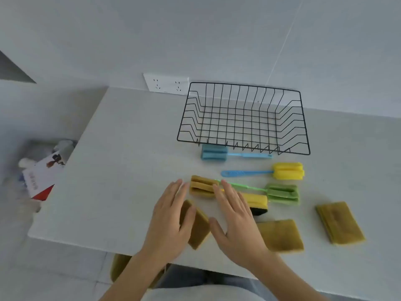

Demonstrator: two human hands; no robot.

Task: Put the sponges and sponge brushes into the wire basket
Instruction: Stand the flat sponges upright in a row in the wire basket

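Note:
A black wire basket (pixel 244 148) stands on the white table (pixel 121 170) by the wall, with nothing in it. In front of it lie several sponge brushes: a blue-headed one (pixel 213 152), a yellow-headed one with a blue handle (pixel 287 170), a green one (pixel 282 193) and an olive-headed one (pixel 201 185). A yellow-and-black sponge (pixel 259 203) and two olive sponges (pixel 280 234) (pixel 340 223) lie to the right. My left hand (pixel 171 216) rests on another olive sponge (pixel 198 230). My right hand (pixel 236 220) hovers flat, fingers apart, over the table.
A double wall socket (pixel 167 83) sits left of the basket. Off the table's left edge lies a red-and-white box (pixel 42 174) among soft grey things. The table's front edge runs under my forearms; my lap and an olive cushion (pixel 119 268) are below.

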